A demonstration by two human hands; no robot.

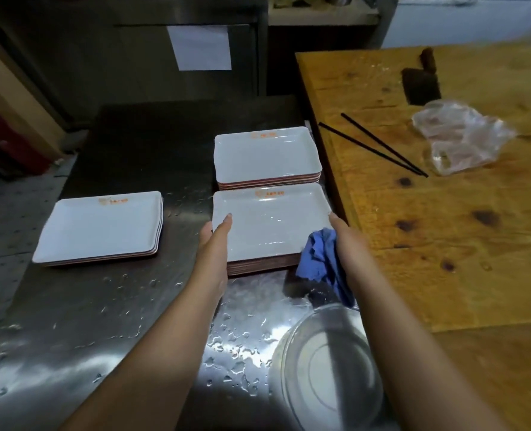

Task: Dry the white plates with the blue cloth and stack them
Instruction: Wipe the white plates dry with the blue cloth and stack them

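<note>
While both arms reach forward over the wet steel table [108, 306], the hands frame the nearest stack of white plates [267, 225]. Left hand [216, 233] lies against the stack's left edge, thumb up on the top plate's rim, the other fingers tucked under or beside the edge (hidden, so whether that grip is closed on the plate cannot be told). Right hand [339, 231] meets the right edge with its thumb on the rim, and its grip is bunched around the blue cloth [320, 262], which hangs crumpled at the stack's near right corner. Top plate shows a sheen of water streaks.

Second stack of white plates [265, 157] stands just behind the first, close to it, against the side of the wooden table [444, 244]. Third, lower stack [99, 228] sits well apart to the left. All top plates carry an orange mark along the far rim; lettering too small to read.

Water beads are scattered across the steel surface. Clear glass bowl [326, 368] rests near the right forearm, at the table's near edge. On the wooden table: two black chopsticks [379, 147] lying side by side, a crumpled clear plastic bag [460, 135] just beyond them, and a dark cleaver [421, 82] farther back.
</note>
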